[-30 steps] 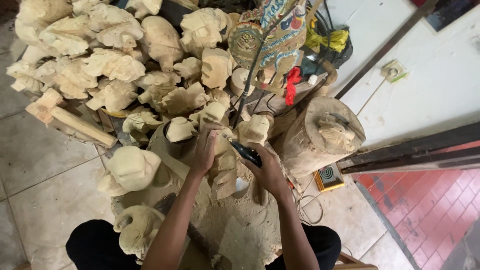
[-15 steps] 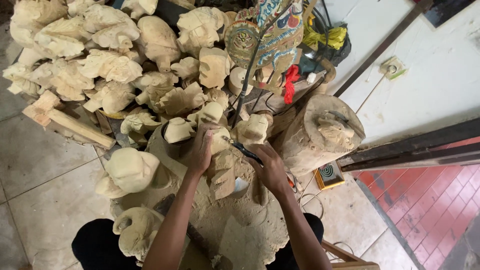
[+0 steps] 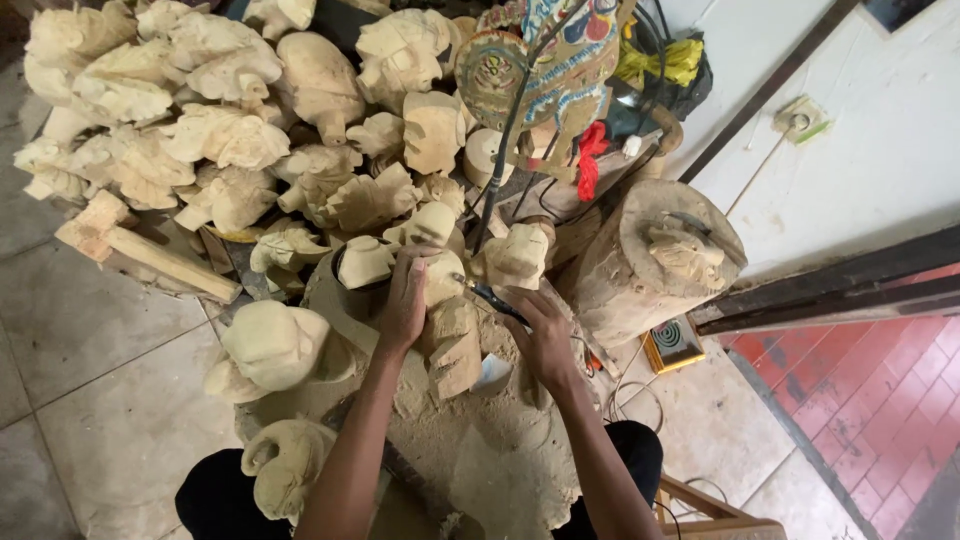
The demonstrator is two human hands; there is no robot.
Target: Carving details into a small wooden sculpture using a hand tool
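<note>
The left hand is pressing its grip down over the top of a pale, rough-cut wooden carving, fingers wrapped closed on the upper part to steady it, while the right hand is holding a narrow grip around a slim dark-handled carving tool whose tip is angling into the piece's upper right side. The carving is standing upright on a round stump-like counter that is thickly covered in sawdust, just in front of the person's knees. Judging from this, shaping of the figure is under way, and the next cut is calling for the left hand to brace firmly against the push of the tool, with its fingers staying out of the blade's line. Room is tight: other unfinished pale wooden figures are crowding the counter's left edge, more are touching its far rim, and a large heap of similar carvings is filling the floor beyond. To the right, a thick upright log block is standing close by, with cables trailing beside it, so the freest room for the elbows is lying back toward the person.
</note>
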